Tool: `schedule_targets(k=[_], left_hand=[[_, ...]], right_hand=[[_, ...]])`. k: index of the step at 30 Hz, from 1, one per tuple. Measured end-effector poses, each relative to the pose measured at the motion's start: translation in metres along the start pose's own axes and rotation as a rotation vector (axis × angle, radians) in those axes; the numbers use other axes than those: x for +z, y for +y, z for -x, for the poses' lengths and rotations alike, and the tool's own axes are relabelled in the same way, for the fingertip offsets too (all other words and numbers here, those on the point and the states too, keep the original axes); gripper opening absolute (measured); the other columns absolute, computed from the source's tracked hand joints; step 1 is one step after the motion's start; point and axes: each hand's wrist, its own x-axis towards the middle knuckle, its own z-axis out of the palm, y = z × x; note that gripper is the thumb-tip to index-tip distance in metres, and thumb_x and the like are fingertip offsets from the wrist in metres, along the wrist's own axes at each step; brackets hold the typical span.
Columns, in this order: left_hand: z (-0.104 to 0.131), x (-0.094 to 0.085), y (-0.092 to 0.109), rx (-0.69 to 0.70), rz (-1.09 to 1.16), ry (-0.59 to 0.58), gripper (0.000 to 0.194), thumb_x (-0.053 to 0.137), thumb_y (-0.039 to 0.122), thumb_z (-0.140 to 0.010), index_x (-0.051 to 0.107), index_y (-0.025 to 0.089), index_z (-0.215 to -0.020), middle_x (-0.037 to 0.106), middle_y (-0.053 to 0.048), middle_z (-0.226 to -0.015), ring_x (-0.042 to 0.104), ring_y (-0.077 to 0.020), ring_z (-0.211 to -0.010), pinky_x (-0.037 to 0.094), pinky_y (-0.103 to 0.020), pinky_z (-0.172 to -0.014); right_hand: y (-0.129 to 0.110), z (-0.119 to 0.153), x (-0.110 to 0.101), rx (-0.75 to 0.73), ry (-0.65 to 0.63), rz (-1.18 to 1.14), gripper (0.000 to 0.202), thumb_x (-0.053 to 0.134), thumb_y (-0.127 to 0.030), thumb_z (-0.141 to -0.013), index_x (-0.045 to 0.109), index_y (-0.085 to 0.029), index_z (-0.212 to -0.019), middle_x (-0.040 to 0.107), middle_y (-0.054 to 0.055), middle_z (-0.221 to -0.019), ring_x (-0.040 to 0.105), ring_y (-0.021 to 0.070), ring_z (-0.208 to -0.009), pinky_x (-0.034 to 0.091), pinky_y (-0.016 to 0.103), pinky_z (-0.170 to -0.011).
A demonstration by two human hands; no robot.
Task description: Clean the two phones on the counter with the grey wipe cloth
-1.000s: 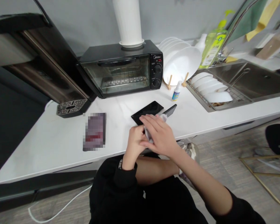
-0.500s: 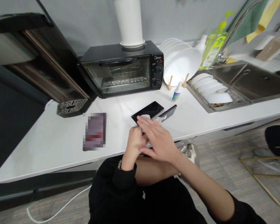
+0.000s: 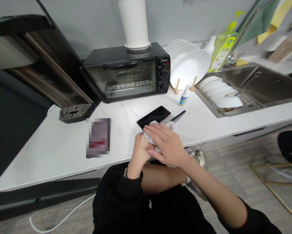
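My left hand (image 3: 141,147) is curled closed, apparently round the near end of a thin dark device (image 3: 178,116), of which only a narrow edge shows beyond my fingers. My right hand (image 3: 166,143) lies over it with fingers stretched, pressing a whitish cloth (image 3: 149,138) against it. The cloth covers most of the device's face. Just behind my hands, a glossy black phone-like slab (image 3: 154,117) lies flat on the white counter (image 3: 126,130). A small spray bottle (image 3: 184,96) with a blue and yellow label stands upright farther back on the right.
A pixelated flat rectangular item (image 3: 98,137) lies to the left. Behind stand a black toaster oven (image 3: 126,71) and a dark drinks machine (image 3: 70,97). White plates (image 3: 189,66) stand in a rack beside a sink (image 3: 270,84) with bowls (image 3: 221,92) and a green soap bottle (image 3: 222,48).
The held device has tilted, so its grey face has narrowed to an edge. My right hand has shifted slightly, and more of the cloth shows between my hands.
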Motion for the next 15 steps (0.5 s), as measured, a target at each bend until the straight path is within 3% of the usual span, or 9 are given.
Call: schedule_targets(k=[4,6,9,12,15], left_hand=[[0.004,-0.004,0.013,0.019,0.031,0.024,0.021,0.063,0.027,-0.096,0.079,0.017,-0.086,0.07,-0.002,-0.067,0.06,-0.0153,-0.062,0.039,-0.026,-0.06],[0.004,-0.004,0.016,0.016,0.051,0.027,0.024,0.063,0.034,-0.099,0.081,0.019,-0.097,0.072,-0.001,-0.071,0.062,-0.0151,-0.065,0.04,-0.024,-0.061],[0.003,-0.003,0.011,0.01,0.052,0.017,0.026,0.059,0.029,-0.097,0.078,0.017,-0.084,0.072,-0.001,-0.07,0.06,-0.0147,-0.063,0.04,-0.024,-0.061],[0.001,-0.001,0.001,0.001,-0.002,0.009,0.024,0.059,0.014,-0.085,0.068,0.017,-0.063,0.063,-0.001,-0.057,0.051,-0.014,-0.054,0.037,-0.026,-0.058],[0.0,-0.002,0.002,-0.008,-0.025,0.007,0.024,0.06,0.011,-0.08,0.063,0.017,-0.057,0.057,-0.001,-0.052,0.047,-0.0139,-0.051,0.035,-0.027,-0.055]], right_hand=[[0.057,0.004,-0.023,0.188,0.1,0.123,0.056,0.037,-0.048,-0.109,0.05,-0.016,-0.154,0.061,0.014,-0.153,0.051,0.0315,-0.147,0.034,0.059,-0.126],[0.067,0.004,-0.026,0.254,0.147,0.163,0.056,0.036,-0.048,-0.109,0.051,-0.015,-0.152,0.061,0.015,-0.152,0.045,0.0345,-0.151,0.031,0.064,-0.126],[0.04,0.0,-0.013,0.217,0.123,0.114,0.063,0.039,-0.054,-0.107,0.048,-0.013,-0.154,0.058,0.017,-0.154,0.036,0.0356,-0.156,0.026,0.066,-0.128],[0.002,-0.004,0.001,0.086,0.031,0.015,0.07,0.041,-0.059,-0.105,0.043,-0.012,-0.157,0.055,0.017,-0.157,0.039,0.032,-0.155,0.027,0.059,-0.13],[0.006,-0.005,-0.003,0.023,-0.014,0.009,0.067,0.04,-0.057,-0.107,0.044,-0.013,-0.158,0.058,0.015,-0.155,0.048,0.0292,-0.148,0.033,0.054,-0.128]])
